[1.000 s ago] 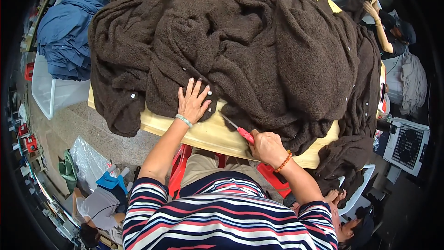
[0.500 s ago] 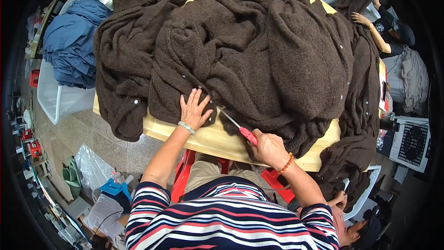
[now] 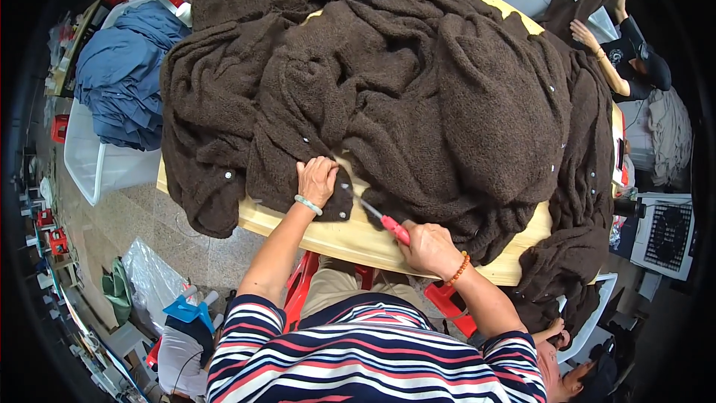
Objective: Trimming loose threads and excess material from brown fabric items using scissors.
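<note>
A heap of dark brown knit garments point(image 3: 358, 97) with small pale buttons spreads over a pale wooden table. My left hand point(image 3: 318, 181) is closed on the fabric near the front edge, its fingers bunched together beside a row of buttons. In my right hand point(image 3: 431, 248) is a slim tool with a pink-red handle point(image 3: 396, 229) and a thin metal shaft, like a screwdriver; its exact kind is unclear. The shaft points left, its tip close to the garment edge by my left hand. Whether the tip touches the fabric I cannot tell.
Blue cloth point(image 3: 123, 78) fills a white bin point(image 3: 82, 151) on the left. A person point(image 3: 638, 60) handles brown cloth at the far right; another person sits at the lower right. A red stool point(image 3: 451, 304) stands below the table's front edge point(image 3: 343, 239).
My left hand has gone from lying spread on the fabric to closed fingers gathering it. The right hand and tool have shifted slightly down, the tip moving left. The view has shifted slightly.
</note>
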`<act>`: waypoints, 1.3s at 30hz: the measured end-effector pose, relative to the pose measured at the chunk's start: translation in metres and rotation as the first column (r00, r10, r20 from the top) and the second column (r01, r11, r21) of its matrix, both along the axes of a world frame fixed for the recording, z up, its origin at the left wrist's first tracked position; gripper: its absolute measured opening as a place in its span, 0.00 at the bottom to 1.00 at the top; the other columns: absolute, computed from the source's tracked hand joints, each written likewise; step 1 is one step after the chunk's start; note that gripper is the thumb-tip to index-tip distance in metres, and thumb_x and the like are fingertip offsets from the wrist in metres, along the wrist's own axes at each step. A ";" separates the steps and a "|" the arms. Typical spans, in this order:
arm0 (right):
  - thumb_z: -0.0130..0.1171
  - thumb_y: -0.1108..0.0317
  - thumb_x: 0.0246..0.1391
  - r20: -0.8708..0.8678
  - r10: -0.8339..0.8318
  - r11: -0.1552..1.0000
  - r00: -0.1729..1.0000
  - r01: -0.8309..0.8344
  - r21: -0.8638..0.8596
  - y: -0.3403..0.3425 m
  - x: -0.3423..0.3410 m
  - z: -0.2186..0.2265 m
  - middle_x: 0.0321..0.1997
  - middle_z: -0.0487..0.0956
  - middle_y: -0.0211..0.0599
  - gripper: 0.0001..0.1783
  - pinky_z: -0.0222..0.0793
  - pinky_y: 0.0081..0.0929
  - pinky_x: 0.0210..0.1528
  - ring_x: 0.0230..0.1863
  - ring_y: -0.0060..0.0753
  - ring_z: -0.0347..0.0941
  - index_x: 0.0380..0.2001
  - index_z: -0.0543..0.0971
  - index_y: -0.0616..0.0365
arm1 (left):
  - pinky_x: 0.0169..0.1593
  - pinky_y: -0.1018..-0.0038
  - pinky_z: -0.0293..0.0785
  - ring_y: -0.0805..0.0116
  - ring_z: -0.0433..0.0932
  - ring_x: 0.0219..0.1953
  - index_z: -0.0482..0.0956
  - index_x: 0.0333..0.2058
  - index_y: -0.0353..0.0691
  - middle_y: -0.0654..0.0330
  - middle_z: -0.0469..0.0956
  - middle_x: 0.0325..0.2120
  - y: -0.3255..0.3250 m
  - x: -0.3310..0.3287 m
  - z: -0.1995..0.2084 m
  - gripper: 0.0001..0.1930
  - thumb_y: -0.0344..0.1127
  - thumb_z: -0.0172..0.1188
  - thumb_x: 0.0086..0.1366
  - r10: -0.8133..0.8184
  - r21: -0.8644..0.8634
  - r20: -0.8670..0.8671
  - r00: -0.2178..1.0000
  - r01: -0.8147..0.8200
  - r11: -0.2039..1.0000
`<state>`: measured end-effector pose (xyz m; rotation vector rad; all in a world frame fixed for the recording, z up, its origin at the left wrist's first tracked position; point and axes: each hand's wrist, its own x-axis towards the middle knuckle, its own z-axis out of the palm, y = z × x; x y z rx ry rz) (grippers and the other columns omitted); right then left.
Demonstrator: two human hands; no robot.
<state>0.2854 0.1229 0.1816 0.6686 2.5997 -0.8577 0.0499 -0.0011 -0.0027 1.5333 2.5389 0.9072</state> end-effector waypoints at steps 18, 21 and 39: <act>0.56 0.64 0.53 -0.049 -0.093 0.996 0.994 0.092 -0.022 -0.008 -0.052 -0.006 0.23 0.78 0.54 0.10 0.73 0.48 0.34 0.28 0.57 0.78 0.35 0.76 0.58 | 0.24 0.69 0.73 0.65 0.78 0.18 0.77 0.39 0.35 0.54 0.79 0.22 0.005 -0.045 -0.016 0.08 0.33 0.58 0.66 0.416 0.077 0.538 0.733 -0.534 0.842; 0.58 0.63 0.52 -0.029 -0.083 0.996 0.996 0.084 0.029 -0.006 -0.058 -0.006 0.23 0.78 0.56 0.11 0.74 0.49 0.35 0.29 0.57 0.78 0.33 0.77 0.61 | 0.39 0.57 0.75 0.42 0.79 0.36 0.78 0.38 0.38 0.44 0.79 0.31 0.014 -0.034 -0.006 0.07 0.32 0.54 0.66 0.400 0.176 0.383 0.833 -0.490 0.854; 0.57 0.63 0.54 -0.058 -0.129 0.990 0.990 0.125 -0.072 0.005 -0.011 -0.021 0.24 0.78 0.54 0.11 0.73 0.48 0.35 0.29 0.58 0.77 0.37 0.76 0.57 | 0.55 0.54 0.61 0.51 0.65 0.58 0.68 0.58 0.41 0.52 0.68 0.55 -0.010 0.002 0.045 0.32 0.41 0.66 0.56 0.183 -0.055 -0.089 0.979 -0.188 0.981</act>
